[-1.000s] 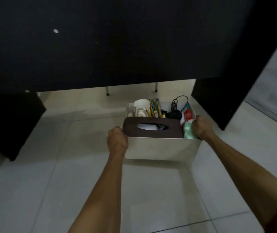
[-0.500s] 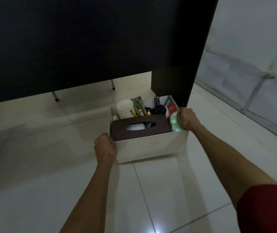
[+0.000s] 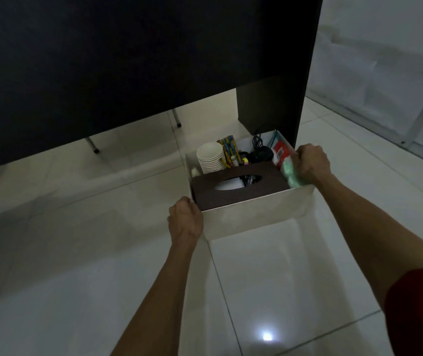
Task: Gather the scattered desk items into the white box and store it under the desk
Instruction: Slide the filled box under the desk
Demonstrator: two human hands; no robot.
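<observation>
The white box rests on the tiled floor in front of the black desk, close to the desk's right side panel. Inside it I see a brown tissue box, a stack of white paper cups, coloured pens, a black cable, a red packet and a pale green item. My left hand grips the box's near left corner. My right hand grips its right rim.
Thin metal legs stand on the floor beyond the desk's back panel. A white wall and a white frame are to the right. Pale floor tiles spread all around, with a light glare near me.
The box, held in both hands, now sits nearer the desk's right side panel. My view has swung right, so the desk edge and right wall show more.
</observation>
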